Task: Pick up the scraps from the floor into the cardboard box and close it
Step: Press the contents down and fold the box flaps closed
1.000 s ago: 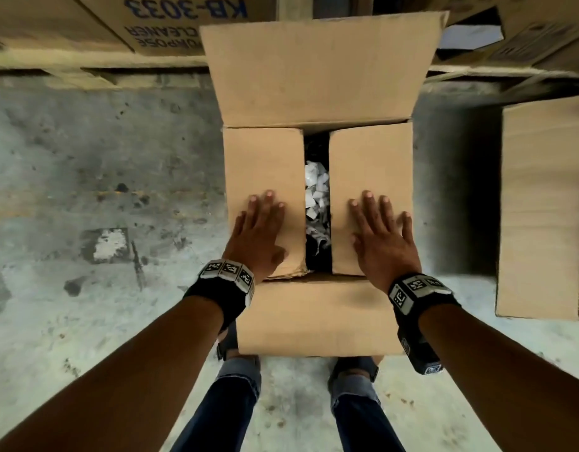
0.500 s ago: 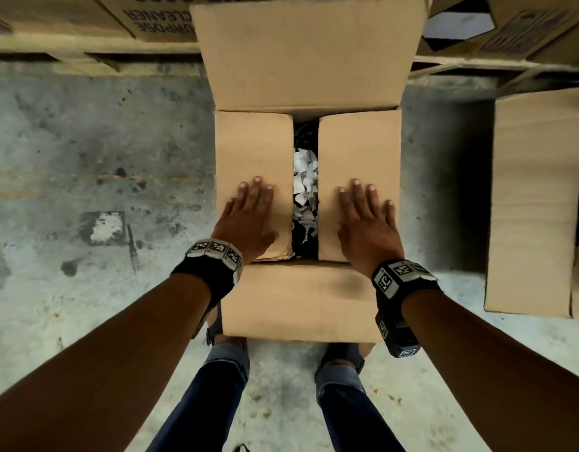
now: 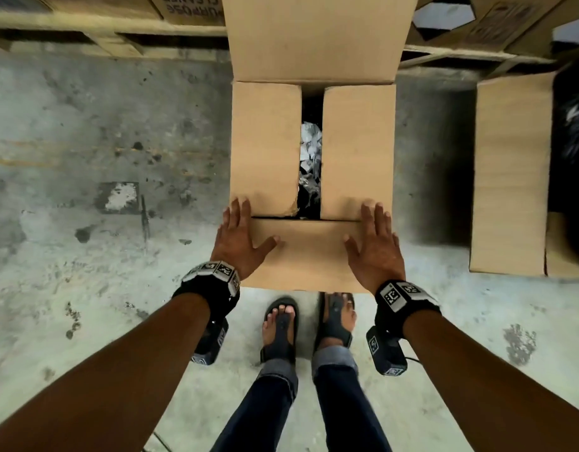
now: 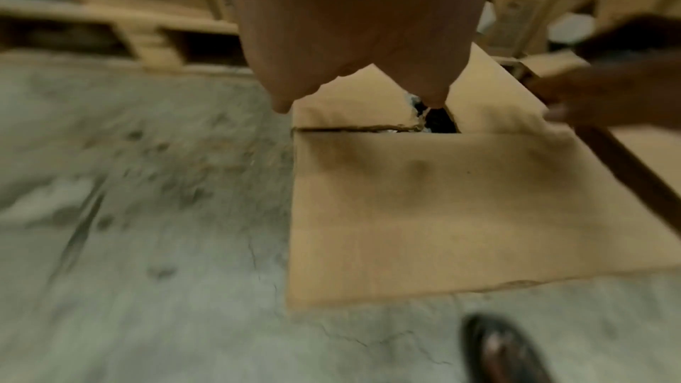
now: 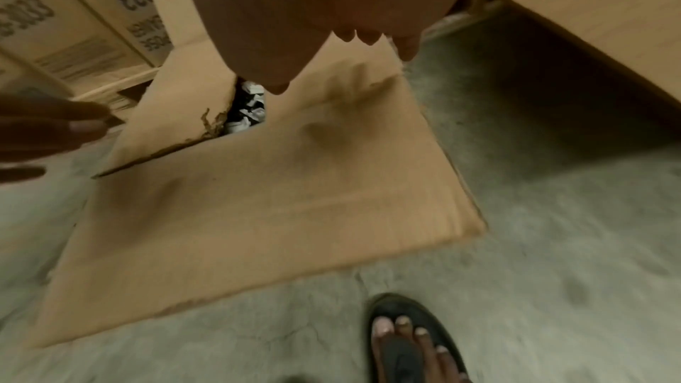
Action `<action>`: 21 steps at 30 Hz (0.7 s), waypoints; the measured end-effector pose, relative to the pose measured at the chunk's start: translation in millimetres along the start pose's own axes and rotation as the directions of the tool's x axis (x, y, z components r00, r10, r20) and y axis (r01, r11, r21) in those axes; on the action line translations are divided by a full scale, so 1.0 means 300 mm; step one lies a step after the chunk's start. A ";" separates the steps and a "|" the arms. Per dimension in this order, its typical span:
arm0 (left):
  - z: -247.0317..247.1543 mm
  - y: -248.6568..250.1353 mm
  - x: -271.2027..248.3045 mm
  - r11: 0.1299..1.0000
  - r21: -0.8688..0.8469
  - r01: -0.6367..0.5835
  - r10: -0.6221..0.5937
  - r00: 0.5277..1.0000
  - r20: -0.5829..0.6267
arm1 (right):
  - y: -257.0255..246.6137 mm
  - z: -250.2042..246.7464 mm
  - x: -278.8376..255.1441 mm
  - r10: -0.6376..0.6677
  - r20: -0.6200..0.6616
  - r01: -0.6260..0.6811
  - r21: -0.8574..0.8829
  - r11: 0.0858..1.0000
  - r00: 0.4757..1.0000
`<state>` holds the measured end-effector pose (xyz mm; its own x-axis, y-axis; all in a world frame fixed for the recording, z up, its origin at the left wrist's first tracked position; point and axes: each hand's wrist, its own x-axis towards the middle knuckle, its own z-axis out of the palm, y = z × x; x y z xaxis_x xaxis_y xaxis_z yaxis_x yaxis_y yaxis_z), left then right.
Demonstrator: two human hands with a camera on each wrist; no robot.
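The cardboard box (image 3: pixel 356 151) stands on the concrete floor in front of my feet. Its two side flaps lie folded in, with a narrow gap between them where white and grey paper scraps (image 3: pixel 309 148) show. The far flap (image 3: pixel 314 37) stands up and the near flap (image 3: pixel 307 252) hangs toward me. My left hand (image 3: pixel 239 239) lies over the near flap's left corner, fingers straight and spread. My right hand (image 3: pixel 373 246) lies the same way over its right corner. The wrist views show the near flap (image 4: pixel 442 208) (image 5: pixel 258 203) below the fingers and scraps (image 5: pixel 247 111) in the gap.
Printed cartons on a wooden pallet (image 3: pixel 102 27) line the far side. Another cardboard box (image 3: pixel 510 174) stands to the right, with a dark shape (image 3: pixel 572 132) beyond it. My sandalled feet (image 3: pixel 281 324) are just behind the near flap. Stained bare concrete (image 3: pixel 102 158) lies on the left.
Both hands have slid back from the two side flaps to the corners of the near flap. The side flaps stay folded in, and the view has drawn back to show my feet.
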<state>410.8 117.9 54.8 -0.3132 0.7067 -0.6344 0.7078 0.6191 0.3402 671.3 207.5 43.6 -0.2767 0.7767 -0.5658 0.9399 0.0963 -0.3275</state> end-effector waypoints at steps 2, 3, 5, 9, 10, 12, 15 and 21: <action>0.016 -0.027 -0.039 0.985 -0.140 0.106 -0.108 0.994 -0.006 | 0.027 0.024 -0.053 0.061 -0.016 -0.060 0.053 0.997 0.998; 0.025 -0.044 -0.050 0.968 -0.193 0.159 -0.162 0.987 0.002 | 0.043 0.038 -0.072 0.098 -0.014 -0.097 0.080 0.992 0.995; 0.049 -0.075 -0.072 0.929 -0.271 0.252 -0.250 0.967 0.044 | 0.069 0.060 -0.101 0.181 0.000 -0.179 0.114 0.977 0.984; 0.097 -0.098 -0.114 0.891 -0.288 0.352 -0.323 0.935 0.146 | 0.118 0.102 -0.117 0.284 0.075 -0.292 0.136 0.947 0.956; 0.103 -0.101 -0.120 0.895 -0.271 0.355 -0.319 0.933 0.169 | 0.128 0.106 -0.115 0.289 0.081 -0.299 0.184 0.936 0.954; 0.098 -0.106 -0.139 0.898 -0.261 0.353 -0.317 0.933 0.173 | 0.133 0.087 -0.121 0.283 0.063 -0.289 0.280 0.915 0.957; 0.042 -0.116 -0.160 0.894 -0.307 0.327 -0.334 0.942 0.030 | 0.123 -0.003 -0.132 0.280 -0.028 -0.261 0.281 0.923 0.960; -0.108 -0.098 -0.143 0.782 -0.602 0.162 -0.322 0.932 -0.167 | 0.092 -0.200 -0.092 0.419 -0.056 -0.269 0.686 0.676 0.906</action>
<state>382.8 80.4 94.6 -0.6259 0.5163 -0.5846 0.1213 0.8048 0.5810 716.7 226.0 95.5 0.1540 0.7794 -0.6073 0.5725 -0.5713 -0.5881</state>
